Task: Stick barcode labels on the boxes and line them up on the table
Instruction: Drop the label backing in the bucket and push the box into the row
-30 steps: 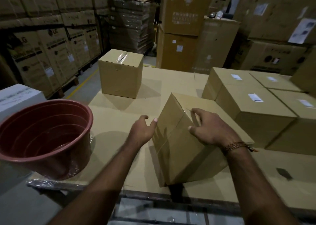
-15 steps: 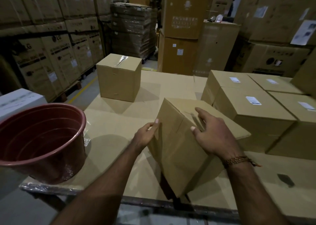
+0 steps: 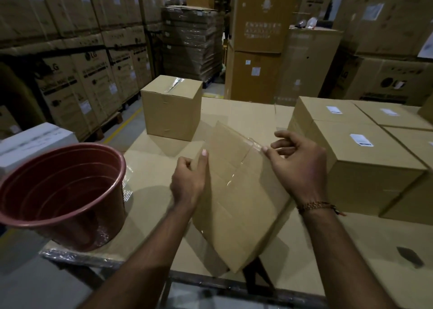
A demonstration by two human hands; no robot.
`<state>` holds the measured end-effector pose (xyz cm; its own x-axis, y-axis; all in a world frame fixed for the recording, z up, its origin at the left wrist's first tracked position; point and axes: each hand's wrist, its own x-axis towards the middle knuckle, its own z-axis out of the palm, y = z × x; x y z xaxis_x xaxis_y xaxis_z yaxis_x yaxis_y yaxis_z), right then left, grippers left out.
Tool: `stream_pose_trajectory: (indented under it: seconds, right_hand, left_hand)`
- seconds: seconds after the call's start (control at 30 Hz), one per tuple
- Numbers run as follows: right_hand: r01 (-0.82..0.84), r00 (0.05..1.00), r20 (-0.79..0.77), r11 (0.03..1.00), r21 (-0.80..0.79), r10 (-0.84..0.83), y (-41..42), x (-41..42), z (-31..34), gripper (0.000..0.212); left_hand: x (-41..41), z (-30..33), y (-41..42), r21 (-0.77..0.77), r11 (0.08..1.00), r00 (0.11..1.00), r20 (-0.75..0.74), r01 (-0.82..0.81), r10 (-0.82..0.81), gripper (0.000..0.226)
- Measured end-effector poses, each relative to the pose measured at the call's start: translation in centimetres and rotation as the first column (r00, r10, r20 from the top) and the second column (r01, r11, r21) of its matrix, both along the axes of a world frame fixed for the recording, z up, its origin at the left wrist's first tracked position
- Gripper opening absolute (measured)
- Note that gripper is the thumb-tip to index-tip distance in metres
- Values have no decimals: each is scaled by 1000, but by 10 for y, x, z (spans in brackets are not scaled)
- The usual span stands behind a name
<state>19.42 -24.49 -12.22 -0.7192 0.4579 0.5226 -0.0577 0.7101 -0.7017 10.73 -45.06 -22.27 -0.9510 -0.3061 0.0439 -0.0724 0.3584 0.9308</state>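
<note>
Both hands hold the tilted box (image 3: 236, 200): the left hand (image 3: 188, 182) grips its left edge with curled fingers and the thumb flat on the face, and the right hand (image 3: 298, 165) grips its upper right corner, fingers bent over the edge. Only the box's lower corner rests on the bench (image 3: 150, 168), near the front edge. Labelled boxes (image 3: 365, 168) stand in rows at right. One unlabelled box (image 3: 172, 108) stands behind. A red bucket (image 3: 63, 191) sits at left.
</note>
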Motion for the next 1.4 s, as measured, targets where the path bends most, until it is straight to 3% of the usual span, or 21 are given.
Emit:
stream_pose_trajectory:
  seconds: [0.1, 0.2, 0.3, 0.37, 0.5, 0.6, 0.77, 0.97, 1.23, 1.4]
  right_hand:
    - [15, 999, -33, 1000, -25, -16, 4, -22, -6, 40]
    - [179, 983, -56, 984, 24, -177, 7, -40, -18, 54]
    - [381, 923, 87, 920, -89, -374, 6, -45, -23, 84]
    - [426, 901, 160, 893, -147, -403, 3, -43, -27, 83]
    - [281, 924, 301, 954, -109, -237, 1, -31, -51, 44]
    - [166, 923, 371, 974, -154, -99, 8, -22, -63, 37]
    - [22, 909, 416, 990, -138, 38, 17, -18, -70, 52]
    - [43, 911, 409, 975, -218, 52, 14, -47, -71, 55]
    - [65, 929, 370, 966, -250, 33, -30, -110, -74, 55]
    - [47, 923, 382, 975, -216, 40, -65, -157, -75, 56]
  left_hand:
    - [0, 15, -13, -163, 984, 997, -25, -75, 71, 61]
    - [0, 24, -19, -235, 968, 996, -22, -92, 89, 64]
    - [0, 26, -22, -244, 965, 994, 12, -99, 105, 68]
    - [0, 28, -22, -243, 966, 993, 42, -93, 106, 68]
    - [-3, 29, -21, -241, 969, 995, 68, -57, 76, 59]
    - [-10, 27, -19, -261, 965, 997, 64, -35, 53, 52]
    - [-22, 21, -16, -296, 954, 998, 65, 39, -21, 52]
    - [-43, 26, -25, -340, 925, 985, 94, 170, -146, 47]
    - [-102, 44, -61, -443, 877, 982, 81, 187, -169, 31]
    - [-154, 57, -96, -555, 785, 960, 210, 275, -188, 52]
